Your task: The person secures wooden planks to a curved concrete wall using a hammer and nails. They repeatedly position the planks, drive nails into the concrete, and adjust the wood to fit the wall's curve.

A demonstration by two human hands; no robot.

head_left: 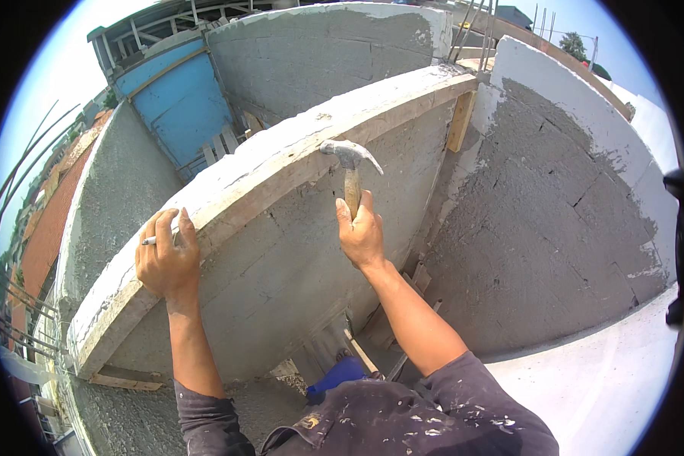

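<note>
Head view: hammer [350, 169] handle mostly hidden inside right hand [362, 234].

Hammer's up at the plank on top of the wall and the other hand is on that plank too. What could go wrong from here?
1. The left hand grips the wooden plank the claw hammer is raised at; a glancing blow or a jolting plank might hurt its fingers.
2. The right hand holds the handle close under the head, so a swing may have little control.
3. A cigarette between the left fingers probably weakens that grip.
</note>
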